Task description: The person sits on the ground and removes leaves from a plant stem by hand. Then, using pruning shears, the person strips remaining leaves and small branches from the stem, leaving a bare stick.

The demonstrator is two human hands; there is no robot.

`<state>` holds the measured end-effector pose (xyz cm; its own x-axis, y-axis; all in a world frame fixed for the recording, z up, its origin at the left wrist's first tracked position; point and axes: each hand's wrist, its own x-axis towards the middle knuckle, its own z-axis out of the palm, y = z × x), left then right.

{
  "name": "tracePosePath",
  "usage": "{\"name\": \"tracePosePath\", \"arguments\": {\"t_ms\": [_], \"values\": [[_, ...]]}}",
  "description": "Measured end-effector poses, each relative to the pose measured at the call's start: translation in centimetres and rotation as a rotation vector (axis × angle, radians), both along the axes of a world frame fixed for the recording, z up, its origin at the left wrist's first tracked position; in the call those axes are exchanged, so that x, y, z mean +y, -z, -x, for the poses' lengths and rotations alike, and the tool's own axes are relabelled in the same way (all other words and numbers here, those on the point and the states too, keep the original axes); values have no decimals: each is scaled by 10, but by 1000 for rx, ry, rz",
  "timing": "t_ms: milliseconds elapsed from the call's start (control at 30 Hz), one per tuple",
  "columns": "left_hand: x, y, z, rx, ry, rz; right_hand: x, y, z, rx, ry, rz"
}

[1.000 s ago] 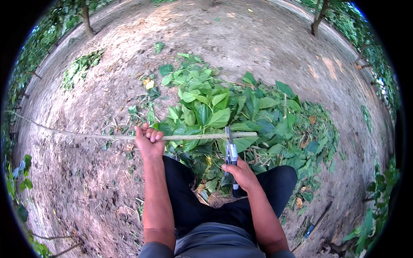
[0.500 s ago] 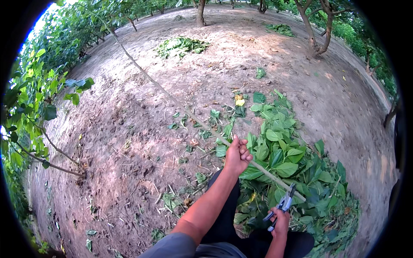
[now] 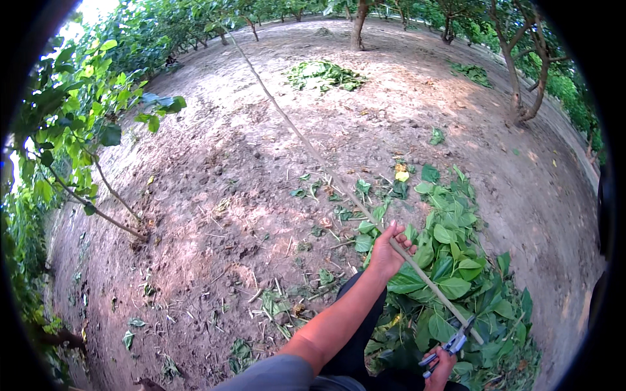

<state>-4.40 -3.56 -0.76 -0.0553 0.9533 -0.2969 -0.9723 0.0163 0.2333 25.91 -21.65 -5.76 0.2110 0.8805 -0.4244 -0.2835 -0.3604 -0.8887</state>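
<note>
A long, thin, bare branch (image 3: 428,281) slants from the far upper left down to the lower right. Partway along it, my left hand (image 3: 390,251) is wrapped round the stem, thumb raised. In my right hand (image 3: 441,369), at the lower edge, is a pair of pruning shears (image 3: 456,343). Their jaws are at the branch's near end, touching or overlapping it; whether they bite into it I cannot tell. Beneath the branch lies a heap of cut green leaves (image 3: 450,234), spreading around my right hand and beside my dark-trousered leg (image 3: 355,322).
A leafy shrub (image 3: 98,208) leans in from the left. Farther off, a second leaf pile (image 3: 324,75) lies on the bare soil (image 3: 215,176). Tree trunks (image 3: 358,29) stand at the back, with a forked one (image 3: 521,98) at right. Twigs and wilted leaves litter the ground.
The view has shifted, so the scene sits farther right and lower. Both hands keep their hold, on the branch and on the shears, with the shears still by the branch's near end.
</note>
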Motion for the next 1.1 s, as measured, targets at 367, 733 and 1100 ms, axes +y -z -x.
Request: {"name": "tracePosePath", "arguments": {"t_ms": [367,733,1100], "values": [[0,14,14,79,-18,96,-7,-17,-10,-142,56,118],[-1,4,4,162,-30,190,-6,5,-16,-129,65,57],[-6,0,0,175,-67,241,-4,-4,-28,-228,26,57]]}}
